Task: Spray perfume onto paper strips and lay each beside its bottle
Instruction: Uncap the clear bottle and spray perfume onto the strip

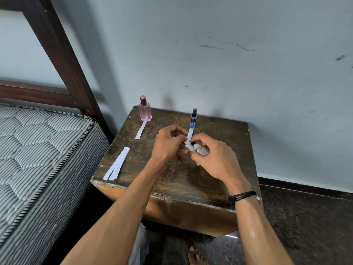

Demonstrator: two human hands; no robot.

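Observation:
My right hand (214, 159) grips a small clear spray bottle (201, 151) with a black nozzle, tilted toward the left. My left hand (169, 144) pinches a white paper strip (188, 145) right at the nozzle. A pink perfume bottle (145, 109) stands at the table's far left with a strip (141, 130) lying in front of it. A slim blue bottle (193, 119) stands at the far middle, and another strip (190, 133) lies in front of it. Several spare strips (116, 164) lie near the table's left edge. A small pinkish cap (177, 156) sits under my left hand.
The worn wooden table (219, 180) stands against a pale wall. A striped mattress (38, 150) and dark bed frame (63, 58) are close on the left. A bare foot (194, 255) rests on the dark floor below the table.

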